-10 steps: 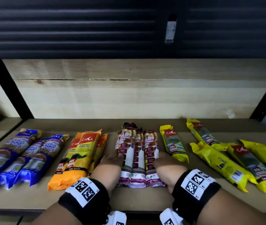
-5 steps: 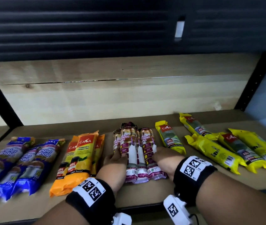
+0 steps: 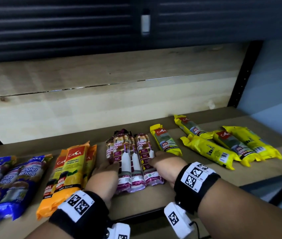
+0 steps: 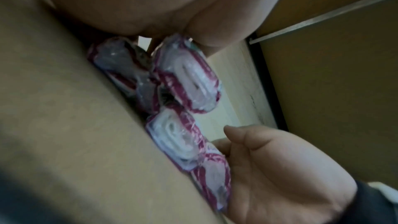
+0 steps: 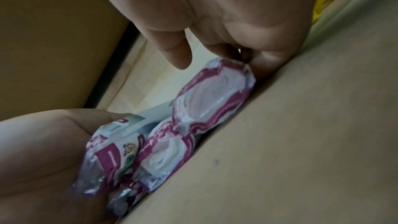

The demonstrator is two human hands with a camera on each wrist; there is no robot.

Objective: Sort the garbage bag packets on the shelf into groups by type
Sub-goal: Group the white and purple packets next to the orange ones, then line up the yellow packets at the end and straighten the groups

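Observation:
Several purple-and-white drawstring bag packets (image 3: 131, 161) lie side by side at the shelf's middle. My left hand (image 3: 109, 167) presses against the group's left side and my right hand (image 3: 155, 163) against its right side. The left wrist view shows the packets' rolled ends (image 4: 187, 81) between my left palm (image 4: 150, 6) and my right hand (image 4: 269, 159), whose fingers are loosely bent. In the right wrist view my right hand (image 5: 215, 23) touches the outer packet (image 5: 211, 98) with its thumb free, and my left hand (image 5: 43, 142) rests on the far packet.
Blue packets (image 3: 11, 183) lie at the left, orange packets (image 3: 69, 176) beside them. One yellow packet (image 3: 166, 140) lies just right of my right hand, and several more (image 3: 210, 150) lie scattered farther right. The wooden shelf (image 3: 154, 202) has a back wall and black posts.
Both hands stay at the sides of the purple group, which looks pressed slightly closer together. The head view has swung and tilted, so everything sits differently in the picture.

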